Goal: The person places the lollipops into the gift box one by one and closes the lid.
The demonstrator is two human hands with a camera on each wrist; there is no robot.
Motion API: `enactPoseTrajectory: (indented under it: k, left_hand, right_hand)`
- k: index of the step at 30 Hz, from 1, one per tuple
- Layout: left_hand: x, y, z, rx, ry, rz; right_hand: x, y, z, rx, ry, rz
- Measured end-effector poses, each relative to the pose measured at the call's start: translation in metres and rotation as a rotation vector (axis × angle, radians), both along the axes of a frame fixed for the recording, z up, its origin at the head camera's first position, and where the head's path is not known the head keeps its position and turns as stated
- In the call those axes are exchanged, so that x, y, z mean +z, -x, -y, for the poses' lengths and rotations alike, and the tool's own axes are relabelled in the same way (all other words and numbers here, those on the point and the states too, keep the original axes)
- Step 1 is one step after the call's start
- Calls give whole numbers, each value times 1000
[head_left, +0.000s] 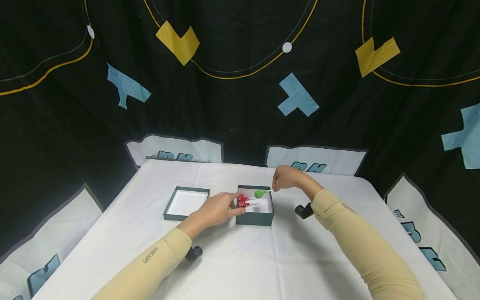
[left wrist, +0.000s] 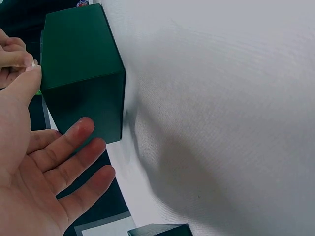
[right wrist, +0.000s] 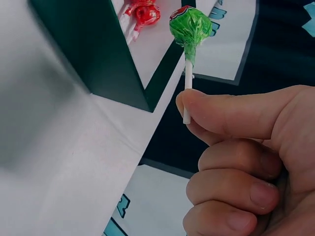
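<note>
In the head view my right hand point(head_left: 288, 177) pinches a green-wrapped lollipop point(head_left: 259, 193) by its white stick, over the right part of a dark green box point(head_left: 255, 219). The right wrist view shows thumb and forefinger on the stick of the lollipop point(right wrist: 191, 29), its wrapped head pointing away from the hand. Inside the white-lined box lie red-wrapped lollipops point(head_left: 241, 201), their sticks pointing right. My left hand point(head_left: 219, 207) is at the box's left side, its thumb and fingers spread. The left wrist view has its fingers point(left wrist: 74, 162) extended by the box wall point(left wrist: 83, 54).
Left of the box, a shallow dark green lid point(head_left: 175, 217) lies with its white inside up. A white cloth point(head_left: 240, 266) covers the table. Behind hangs a black curtain point(head_left: 232, 112) with yellow and blue shapes.
</note>
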State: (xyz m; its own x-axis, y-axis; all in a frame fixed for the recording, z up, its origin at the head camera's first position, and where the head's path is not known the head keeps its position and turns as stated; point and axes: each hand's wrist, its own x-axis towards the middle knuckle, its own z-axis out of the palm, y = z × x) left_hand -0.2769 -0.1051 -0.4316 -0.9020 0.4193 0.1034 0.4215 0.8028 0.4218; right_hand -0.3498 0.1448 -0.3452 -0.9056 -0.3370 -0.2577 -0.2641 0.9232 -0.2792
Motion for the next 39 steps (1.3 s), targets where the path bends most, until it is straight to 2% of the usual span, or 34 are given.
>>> enactPoseTrajectory:
  k: [3, 10, 15, 30, 39]
  left_hand:
    - [0, 0, 0, 0, 1, 6]
    - [0, -1, 1, -2, -2, 4]
    - [0, -1, 0, -8, -4, 1]
    - [-1, 0, 1, -26, -27, 8]
    - [-1, -1, 2, -7, -9, 8]
  right_hand:
    - [1, 1, 8, -2, -31, -14]
    - [-2, 5, 27, -61, -89, -16]
    - [-5, 8, 36, -41, -164, -40]
    - [-18, 3, 59, -60, -212, -130]
    - [-24, 3, 64, -48, -258, -161]
